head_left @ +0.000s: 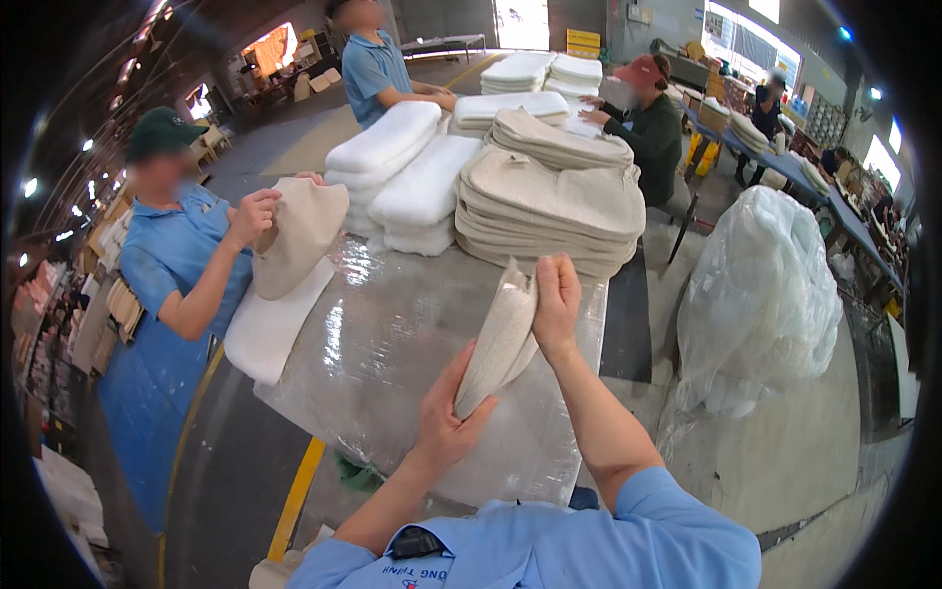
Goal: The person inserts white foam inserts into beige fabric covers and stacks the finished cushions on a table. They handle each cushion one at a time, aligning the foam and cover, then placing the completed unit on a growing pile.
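Note:
Between my two hands, above the plastic-covered table, a beige fabric cover is raised on a slant. My left hand cups its lower end, thumb on the near side. At its upper, open-looking edge my right hand pinches the cloth with the fingers closed. Whether anything lies inside the cover cannot be seen. Just beyond stands a tall stack of similar beige fabric covers. White padding slabs are piled to the left of that stack.
At the left, a person in a dark cap holds another beige cover over a white pad. Two more people stand across the table. A large clear plastic bag with white contents sits on the floor at right.

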{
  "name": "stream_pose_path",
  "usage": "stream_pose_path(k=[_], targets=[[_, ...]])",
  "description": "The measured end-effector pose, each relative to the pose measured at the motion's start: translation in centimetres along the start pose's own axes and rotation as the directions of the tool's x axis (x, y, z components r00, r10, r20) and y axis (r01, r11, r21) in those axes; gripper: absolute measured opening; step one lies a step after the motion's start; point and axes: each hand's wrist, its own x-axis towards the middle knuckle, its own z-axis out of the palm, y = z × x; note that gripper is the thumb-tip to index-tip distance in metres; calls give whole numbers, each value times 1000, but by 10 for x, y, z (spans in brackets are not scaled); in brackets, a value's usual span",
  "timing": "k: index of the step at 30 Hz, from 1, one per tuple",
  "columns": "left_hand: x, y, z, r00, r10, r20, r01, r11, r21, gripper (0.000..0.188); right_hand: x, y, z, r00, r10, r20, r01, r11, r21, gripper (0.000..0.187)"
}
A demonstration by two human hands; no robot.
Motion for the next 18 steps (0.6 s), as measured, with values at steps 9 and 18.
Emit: stream_pose_path(k=[9,18], targets=[[-58,-6,-54,971,5,-241,57,967,249,59,-85,-2,31,797,120,592,-127,991,-31,27],[-100,-54,-45,868,178,-463,64,886,460,41,-140,6,61,735,274,621,-245,960,-134,19]])
